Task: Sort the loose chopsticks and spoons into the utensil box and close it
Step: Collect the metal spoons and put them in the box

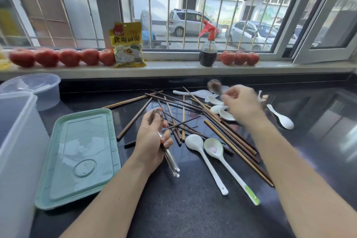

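Both forearms come in from the bottom edge over the dark countertop (pixel 193 208). Left hand (pixel 152 141) is curled round a bunch of metal spoons (pixel 170 158), bowls up past the thumb, handles poking out below the palm toward the camera. Right hand (pixel 241 104) is blurred, fingers pinched on the stem of one more metal spoon (pixel 213 86), its bowl sticking out up-left of the knuckles.

Between the two hands: a loose heap of dark chopsticks (pixel 183 120) crossed every way, some running down-right under the right forearm. Just right of the left hand lie a white spoon (pixel 201 152) and a green-handled spoon (pixel 222 158), side by side, bowls toward the heap. Small white ceramic spoons (pixel 218 108) cluster just left of the right hand; another white spoon (pixel 282 119) lies right of it.

Left of the left hand, green lid (pixel 81 156) lies flat on the counter, off the box. Further left, at the frame edge, stands the translucent utensil box (pixel 17 150), open; contents can't be made out. Round clear container (pixel 38 89) behind it.

Beyond the hands, on the windowsill: tomatoes (pixel 61 57), a yellow packet (pixel 128 44), a spray bottle (pixel 208 48).
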Tool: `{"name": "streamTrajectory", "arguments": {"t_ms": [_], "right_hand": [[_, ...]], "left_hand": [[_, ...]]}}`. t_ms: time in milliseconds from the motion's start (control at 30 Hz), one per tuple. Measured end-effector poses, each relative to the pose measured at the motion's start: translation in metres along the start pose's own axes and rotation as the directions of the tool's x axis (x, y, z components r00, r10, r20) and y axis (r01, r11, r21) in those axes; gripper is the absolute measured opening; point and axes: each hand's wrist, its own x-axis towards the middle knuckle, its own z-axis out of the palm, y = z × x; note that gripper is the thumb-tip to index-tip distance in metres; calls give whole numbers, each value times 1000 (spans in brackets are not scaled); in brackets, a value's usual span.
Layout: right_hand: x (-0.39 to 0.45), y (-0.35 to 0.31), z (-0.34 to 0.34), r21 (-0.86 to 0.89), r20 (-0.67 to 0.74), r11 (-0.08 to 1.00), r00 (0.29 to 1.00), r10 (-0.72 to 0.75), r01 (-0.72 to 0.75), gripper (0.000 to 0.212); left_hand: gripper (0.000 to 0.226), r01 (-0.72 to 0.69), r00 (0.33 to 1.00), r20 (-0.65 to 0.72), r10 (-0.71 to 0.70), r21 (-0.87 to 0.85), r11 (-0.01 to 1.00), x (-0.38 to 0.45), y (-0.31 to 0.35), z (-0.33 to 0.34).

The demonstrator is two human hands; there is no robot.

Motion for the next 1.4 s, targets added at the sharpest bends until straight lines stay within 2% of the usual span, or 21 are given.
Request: {"name": "streamTrajectory", "arguments": {"t_ms": [67,133,300,400,500,567,633,700,767,833,900,967,1067,1133,1200,1233,1267,1333,1400], "right_hand": [[-61,-36,28,247,181,969,981,-69,22,4],[-108,-52,58,292,201,955,974,-103,41,10],[-149,-66,68,79,14,975,978,-208,206,15],[-168,-97,54,39,-43,933,933,-357,359,17],[-180,-140,46,27,-20,883,884,-468,468,19],[-185,-174,46,68,52,829,828,-559,555,22],[-192,-210,54,167,138,753,741,-657,637,21],[-204,-247,65,324,263,697,647,-716,640,19],[-217,-278,79,417,366,641,526,-768,645,23],[-227,-302,101,360,426,585,429,-796,727,28],[-242,-322,122,258,500,565,392,-772,784,38],[-258,-334,141,304,501,601,413,-761,739,47],[-269,-342,157,393,477,605,409,-778,692,54],[-269,-353,160,406,544,703,464,-699,583,50],[-263,-361,163,490,612,780,484,-625,389,18],[-260,-364,162,490,649,801,469,-599,345,20],[-258,-365,161,520,678,822,474,-562,232,30],[-257,-358,163,577,680,806,468,-564,133,39],[-256,-350,168,639,671,769,484,-561,6,42]], "left_hand": [[17,-2,1000,16,3,-38,999,-7,2,8],[20,-36,999,37,39,-72,997,-21,6,19],[19,-202,979,30,201,73,977,-61,28,32],[19,-240,971,18,240,115,964,-77,59,35],[16,-266,954,-73,291,239,934,-91,108,37],[13,-307,916,-152,370,325,894,-100,148,33],[19,-362,857,-228,462,371,855,-109,193,20],[15,-390,797,-313,517,388,835,-122,237,1],[9,-397,767,-371,524,367,841,-135,271,-28],[20,-379,778,-377,502,356,854,-149,291,-56],[35,-331,796,-393,461,355,874,-162,304,-82],[33,-295,785,-435,441,363,884,-171,313,-101],[13,-283,769,-448,456,400,871,-181,322,-120],[7,-297,774,-439,455,383,875,-187,325,-127],[17,-330,789,-425,443,315,890,-191,326,-130],[21,-343,819,-396,416,244,907,-193,326,-130],[28,-331,862,-348,368,163,929,-192,326,-131],[48,-253,937,-241,252,27,967,-187,325,-136],[56,-189,968,-169,185,-8,982,-176,321,-142]]}}
